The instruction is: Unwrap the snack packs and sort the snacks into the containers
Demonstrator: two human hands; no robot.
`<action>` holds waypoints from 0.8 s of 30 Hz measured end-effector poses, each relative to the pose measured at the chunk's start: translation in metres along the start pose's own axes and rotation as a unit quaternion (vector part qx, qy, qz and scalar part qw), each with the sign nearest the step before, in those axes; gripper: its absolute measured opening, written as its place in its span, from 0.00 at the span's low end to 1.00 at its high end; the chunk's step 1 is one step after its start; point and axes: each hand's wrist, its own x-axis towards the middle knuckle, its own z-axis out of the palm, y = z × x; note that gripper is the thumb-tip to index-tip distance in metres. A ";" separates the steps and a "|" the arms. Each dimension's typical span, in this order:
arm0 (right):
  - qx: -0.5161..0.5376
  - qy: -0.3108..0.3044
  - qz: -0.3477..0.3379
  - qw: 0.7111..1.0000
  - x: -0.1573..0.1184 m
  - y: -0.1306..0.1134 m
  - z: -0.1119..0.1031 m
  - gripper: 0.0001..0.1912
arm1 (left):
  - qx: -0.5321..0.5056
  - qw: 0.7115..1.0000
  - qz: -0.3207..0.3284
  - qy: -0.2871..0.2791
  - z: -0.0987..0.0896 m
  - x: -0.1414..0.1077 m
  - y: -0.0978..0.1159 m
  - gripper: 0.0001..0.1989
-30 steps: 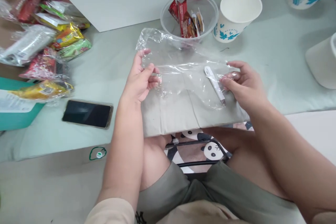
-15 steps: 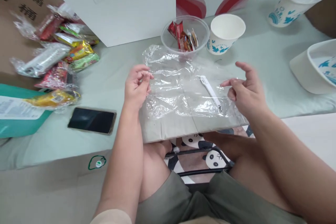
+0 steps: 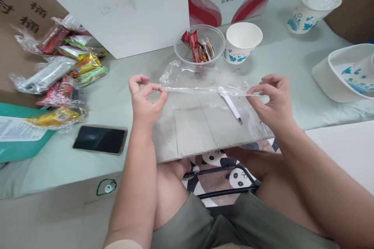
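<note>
Between my hands a clear plastic bag [image 3: 193, 79] is stretched along its near edge, a straight taut line across the table. My left hand [image 3: 149, 95] pinches the left end of that edge between thumb and forefinger. At the other end my right hand [image 3: 270, 99] pinches the edge in the same way. A white utility knife [image 3: 230, 105] lies slanted on the grey mat [image 3: 193, 128], its upper end close to the bag's edge. Behind the bag stands a clear round bowl [image 3: 178, 48] with red and brown small packets [image 3: 197, 46] in it.
A white paper cup [image 3: 241, 50] stands right of the bowl. Another cup [image 3: 306, 19], stuffed with plastic, and a white tub [image 3: 327, 78] are farther right. On the left lie a phone [image 3: 100, 139] and several wrapped snacks [image 3: 64, 62]. Boxes [image 3: 125, 15] stand behind.
The bag, spread over the mat and knife before, is now drawn back with its near edge pulled tight. My right hand has closed onto its edge. The view has shifted slightly.
</note>
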 end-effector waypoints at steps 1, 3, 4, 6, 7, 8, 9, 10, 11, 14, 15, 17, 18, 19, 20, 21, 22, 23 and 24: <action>0.033 0.010 -0.012 0.999 -0.001 -0.002 -0.003 0.07 | -0.030 0.999 0.018 -0.003 -0.004 0.001 0.005 0.12; 0.154 -0.024 0.003 0.988 -0.004 -0.008 -0.008 0.12 | -0.137 0.990 0.027 -0.037 -0.011 0.002 0.019 0.16; 0.225 -0.053 0.029 0.972 -0.005 -0.011 -0.009 0.14 | -0.199 0.979 0.019 -0.045 -0.013 0.002 0.026 0.16; 0.331 -0.090 0.103 0.934 -0.007 -0.018 -0.010 0.18 | -0.287 0.957 -0.032 -0.039 -0.013 0.003 0.036 0.16; 0.353 -0.091 0.144 0.920 -0.006 -0.021 -0.008 0.19 | -0.309 0.948 -0.074 -0.036 -0.011 0.003 0.038 0.16; 0.359 -0.084 0.187 0.911 -0.005 -0.023 -0.006 0.19 | -0.317 0.940 -0.120 -0.037 -0.007 0.002 0.038 0.17; 0.358 -0.076 0.227 0.903 -0.004 -0.025 -0.004 0.20 | -0.314 0.933 -0.168 -0.042 -0.002 0.002 0.036 0.17; 0.357 -0.077 0.263 0.893 -0.003 -0.027 -0.002 0.20 | -0.304 0.928 -0.212 -0.049 0.002 0.001 0.033 0.17; 0.355 -0.093 0.292 0.883 -0.001 -0.028 0.000 0.21 | -0.287 0.923 -0.251 -0.058 0.006 0.001 0.030 0.16; 0.292 -0.200 0.318 0.880 0.002 -0.029 0.002 0.20 | -0.235 0.913 -0.326 -0.074 0.012 0.001 0.021 0.09; 0.262 -0.222 0.312 0.886 0.002 -0.029 0.002 0.17 | -0.227 0.908 -0.343 -0.079 0.012 0.002 0.019 0.07; 0.250 -0.211 0.301 0.896 0.002 -0.027 0.002 0.16 | -0.242 0.892 -0.369 -0.094 0.008 0.003 0.018 0.07; 0.269 -0.192 0.304 0.893 0.002 -0.025 0.003 0.16 | -0.267 0.878 -0.381 -0.114 0.006 0.003 0.019 0.10; 0.295 -0.179 0.311 0.886 0.002 -0.024 0.004 0.18 | -0.296 0.858 -0.393 -0.146 0.004 0.003 0.019 0.13; 0.316 -0.175 0.320 0.876 0.002 -0.023 0.005 0.20 | -0.319 0.837 -0.403 -0.188 0.002 0.003 0.020 0.18; 0.326 -0.179 0.330 0.867 0.002 -0.021 0.006 0.22 | -0.329 0.818 -0.409 -0.234 0.002 0.002 0.020 0.22; 0.327 -0.186 0.339 0.862 0.002 -0.020 0.007 0.24 | -0.324 0.805 -0.413 -0.276 0.002 0.001 0.020 0.26; 0.318 -0.192 0.343 0.863 0.002 -0.019 0.007 0.25 | -0.305 0.802 -0.414 -0.304 0.003 0.000 0.019 0.26; 0.304 -0.197 0.343 0.867 0.002 -0.018 0.007 0.25 | -0.282 0.808 -0.414 -0.311 0.005 -0.001 0.019 0.22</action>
